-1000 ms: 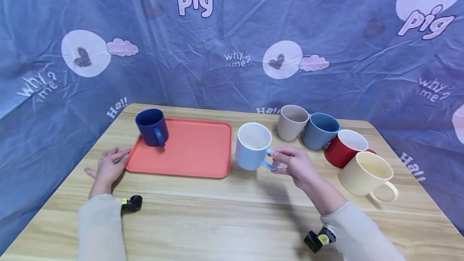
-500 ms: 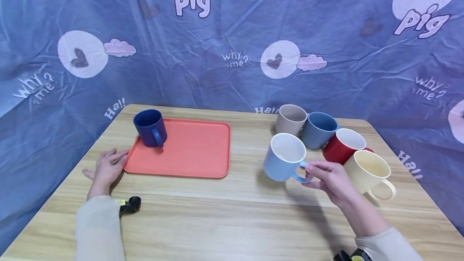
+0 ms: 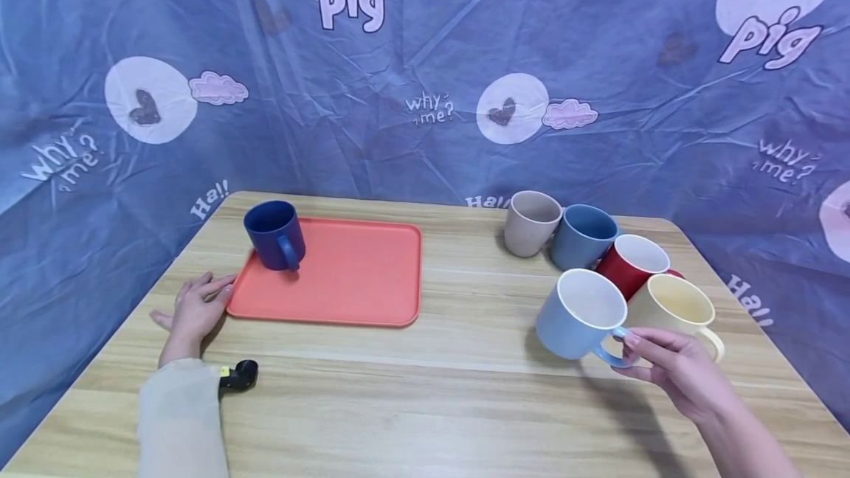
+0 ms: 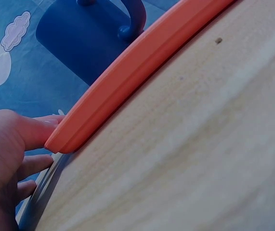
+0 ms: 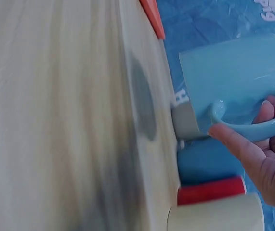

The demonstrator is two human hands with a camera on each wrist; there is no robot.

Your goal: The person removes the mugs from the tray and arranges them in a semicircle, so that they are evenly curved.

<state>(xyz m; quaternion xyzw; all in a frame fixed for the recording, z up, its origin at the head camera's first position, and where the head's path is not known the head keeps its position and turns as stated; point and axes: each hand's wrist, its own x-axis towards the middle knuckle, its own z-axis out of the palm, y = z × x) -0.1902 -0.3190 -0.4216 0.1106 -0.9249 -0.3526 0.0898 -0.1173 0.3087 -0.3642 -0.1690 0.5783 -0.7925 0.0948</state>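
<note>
My right hand (image 3: 680, 367) pinches the handle of a light blue mug (image 3: 567, 330) and holds it upright above the table's right side. The right wrist view shows fingers through that mug's handle (image 5: 253, 130), with a gap between mug and table. My left hand (image 3: 192, 316) touches the near-left edge of a coral-red tray (image 3: 358, 271), its fingers fairly straight. In the left wrist view, the fingertips meet the tray's rim (image 4: 113, 86). A navy blue mug (image 3: 268, 238) stands upright on the tray's left part, handle towards me.
At the right, a taupe mug (image 3: 527, 227), a grey-blue mug (image 3: 581, 242), a red mug (image 3: 620, 271) and a cream mug (image 3: 654, 312) stand in a slanting row. The light blue mug partly hides the last two. A blue printed cloth (image 3: 425, 80) hangs behind the wooden table (image 3: 372, 397).
My right hand has carried the light blue mug from beside the tray to the right and nearer to me, close to the cream mug. The left hand and tray stay put.
</note>
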